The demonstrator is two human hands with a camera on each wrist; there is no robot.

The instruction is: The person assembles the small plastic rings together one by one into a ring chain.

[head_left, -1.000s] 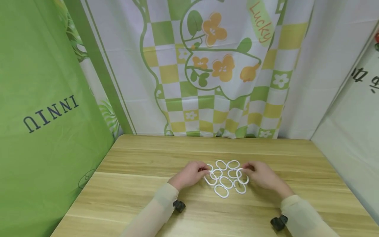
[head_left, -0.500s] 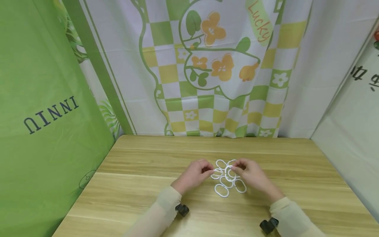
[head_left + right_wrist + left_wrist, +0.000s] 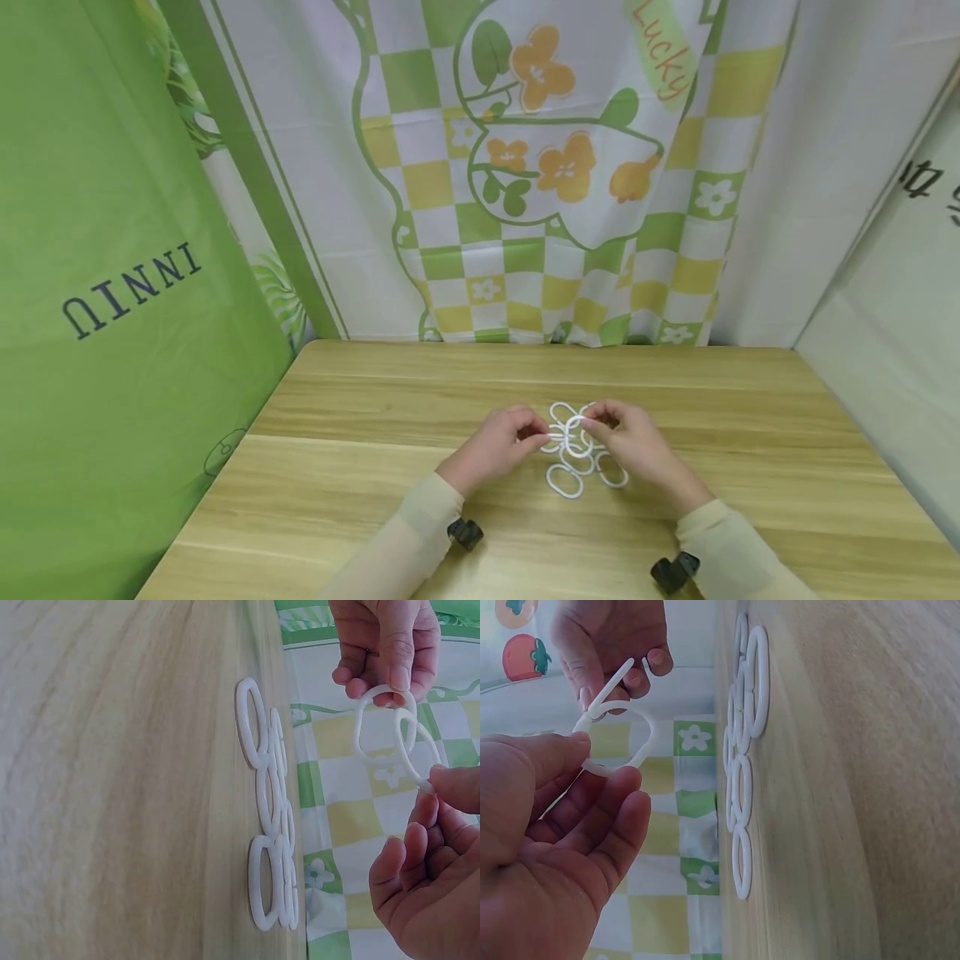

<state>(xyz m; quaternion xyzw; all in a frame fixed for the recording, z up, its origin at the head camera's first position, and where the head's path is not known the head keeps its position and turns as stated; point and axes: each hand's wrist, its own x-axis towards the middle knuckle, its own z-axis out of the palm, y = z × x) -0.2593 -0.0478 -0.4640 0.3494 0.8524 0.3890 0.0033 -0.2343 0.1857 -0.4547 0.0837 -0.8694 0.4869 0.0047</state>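
My left hand (image 3: 497, 443) pinches a white oval curtain ring (image 3: 649, 739) between thumb and fingers, above the table. Facing it, my right hand (image 3: 636, 443) pinches a second white oval curtain ring (image 3: 409, 755) by its end. The two held rings cross and overlap in both wrist views; whether one passes through the other I cannot tell. Below them, several more curtain rings (image 3: 760, 682) lie flat in a cluster on the table, some touching or overlapping. In the head view the fingers and held rings partly cover this cluster (image 3: 565, 497).
The wooden table (image 3: 360, 400) spreads out around the rings. A patterned curtain (image 3: 495, 258) hangs behind its far edge, green cloth (image 3: 135, 375) on the left and white cloth (image 3: 900, 358) on the right. A black wrist camera (image 3: 465, 534) sits on each sleeve.
Both hands have moved inward, from either side of the cluster to above its middle. The two rings they hold have come together. The loose rings lie about where they were.
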